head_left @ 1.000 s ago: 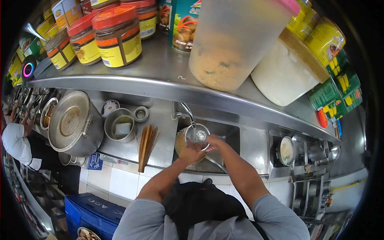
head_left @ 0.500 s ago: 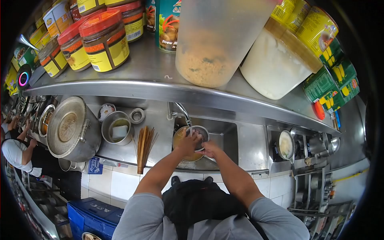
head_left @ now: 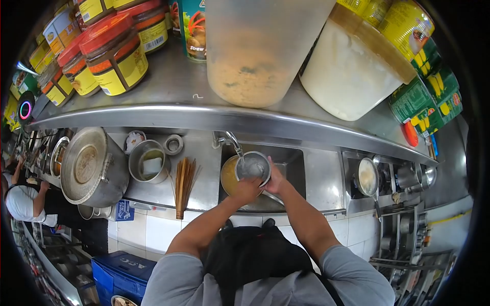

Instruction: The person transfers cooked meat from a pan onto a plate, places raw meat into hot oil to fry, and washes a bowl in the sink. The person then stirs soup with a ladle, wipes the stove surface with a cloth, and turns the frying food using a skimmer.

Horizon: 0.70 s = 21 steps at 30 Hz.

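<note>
A round metal bowl [head_left: 253, 166] is tilted under the tap [head_left: 234, 143], inside the sink [head_left: 291, 166]. Water appears to run from the spout into it. My left hand [head_left: 248, 189] is closed over the bowl's near rim, its fingertips partly hidden inside. Along the right side, my right hand [head_left: 275, 178] grips the bowl's outer wall. Below and to the left, partly covered by the bowl and my left hand, sits a larger basin [head_left: 227, 176] with a yellowish look. A thin handle or rod [head_left: 274, 198] shows below my right hand.
A bamboo whisk brush [head_left: 184, 186] lies left of the sink, near a pot [head_left: 148, 160] and a big stockpot [head_left: 94, 166]. A pan [head_left: 367, 176] stands on the stove at right. A steel shelf [head_left: 168, 109] with jars overhangs the counter. A co-worker [head_left: 25, 201] stands far left.
The bowl has come up and right under the tap, its inside now visible. My left hand has moved from over the bowl to its near rim; my right hand has shifted up its right side.
</note>
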Available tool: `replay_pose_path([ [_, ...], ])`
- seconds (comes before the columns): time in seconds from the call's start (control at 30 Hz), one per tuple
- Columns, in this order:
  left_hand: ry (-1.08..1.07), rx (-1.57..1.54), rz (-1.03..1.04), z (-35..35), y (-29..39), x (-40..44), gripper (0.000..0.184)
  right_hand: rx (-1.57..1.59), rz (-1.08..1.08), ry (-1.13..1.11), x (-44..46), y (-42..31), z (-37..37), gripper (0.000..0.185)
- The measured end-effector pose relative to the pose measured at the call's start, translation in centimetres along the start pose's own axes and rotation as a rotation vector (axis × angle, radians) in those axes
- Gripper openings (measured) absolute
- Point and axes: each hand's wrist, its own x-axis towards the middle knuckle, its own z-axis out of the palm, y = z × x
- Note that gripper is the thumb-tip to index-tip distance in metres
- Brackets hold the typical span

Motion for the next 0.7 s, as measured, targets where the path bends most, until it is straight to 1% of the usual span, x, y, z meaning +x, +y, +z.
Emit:
replay_pose_path([
  [0.03, -0.008, -0.037, -0.101, -1.4, 0.5, -0.2, 0.039, -0.003, 0.002, -0.003, 1.1, 0.3, -0.1, 0.078],
  [0.07, -0.015, -0.070, -0.199, -2.4, 0.6, -0.2, 0.034, -0.133, 0.070, 0.047, 2.9, 0.7, -0.2, 0.082],
  [0.1, -0.013, -0.064, -0.200, -2.3, 0.3, -0.1, 0.034, -0.262, 0.137, 0.098, 4.4, 1.4, -0.4, 0.087],
  [0.13, 0.123, -0.268, -0.324, -1.8, -0.4, 0.2, 0.033, -0.265, 0.133, 0.092, 5.1, 2.1, 0.7, 0.087],
  [0.17, 0.259, -0.475, -0.445, -0.8, -1.2, 0.5, 0.032, -0.573, -0.099, 0.227, 5.6, 3.1, 2.0, 0.083],
  [0.2, 0.262, -0.473, -0.446, 0.4, -2.2, 0.9, 0.032, -0.876, -0.337, 0.362, 5.8, 3.6, 2.9, 0.081],
  [0.23, 0.395, -0.497, -0.365, 2.1, -3.5, 1.3, 0.032, -0.944, -0.419, 0.371, 7.8, 3.9, 1.9, 0.079],
  [0.27, 0.529, -0.517, -0.285, 3.0, -4.2, 1.4, 0.032, -0.948, -0.419, 0.365, 9.0, 3.8, 1.2, 0.079],
  [0.3, 0.535, -0.514, -0.288, 2.4, -4.0, 1.1, 0.032, -0.899, -0.372, 0.318, 9.9, 3.3, 0.7, 0.067],
  [0.33, 0.422, -0.661, -0.331, 1.6, -3.5, 0.8, 0.039, -0.851, -0.327, 0.272, 10.4, 2.6, 0.4, 0.055],
  [0.37, 0.304, -0.807, -0.372, 1.0, -3.4, 0.5, 0.045, -0.853, -0.326, 0.270, 9.4, 1.5, 1.1, 0.055],
  [0.4, 0.307, -0.808, -0.374, 0.8, -4.2, 0.0, 0.045, -0.797, -0.096, 0.313, 7.0, 0.1, 2.7, 0.039],
  [0.43, 0.286, -0.796, -0.295, 0.6, -5.6, -0.7, 0.051, -0.735, 0.131, 0.353, 5.5, -0.9, 3.5, 0.024],
  [0.47, 0.266, -0.782, -0.215, -0.5, -5.9, -1.0, 0.057, -0.741, 0.130, 0.352, 5.4, -1.4, 3.2, 0.024],
  [0.5, 0.272, -0.784, -0.216, -1.2, -5.8, -1.1, 0.057, -0.751, 0.164, 0.351, 5.2, -1.7, 2.8, 0.018],
  [0.53, 0.474, -0.258, -0.289, -4.3, -4.0, -1.1, 0.054, -0.759, 0.202, 0.350, 5.1, -1.7, 2.3, 0.013],
  [0.57, 0.645, 0.280, -0.348, -6.3, -3.3, -0.9, 0.050, -0.762, 0.207, 0.349, 5.3, -1.6, 1.6, 0.013],
  [0.6, 0.646, 0.279, -0.352, -6.5, -3.8, -0.8, 0.050, -0.809, 0.282, 0.296, 6.1, -1.5, 0.5, 0.011],
  [0.63, 0.427, 0.104, -0.452, -6.3, -4.5, -0.5, 0.048, -0.854, 0.355, 0.243, 6.8, -1.3, -0.3, 0.010],
  [0.67, 0.207, -0.071, -0.544, -5.9, -5.5, -0.1, 0.046, -0.857, 0.355, 0.244, 7.1, -0.6, -0.8, 0.010],
  [0.7, 0.210, -0.073, -0.543, -5.0, -7.1, 0.6, 0.046, -0.689, 0.299, 0.278, 7.3, 0.4, -1.4, 0.013],
])
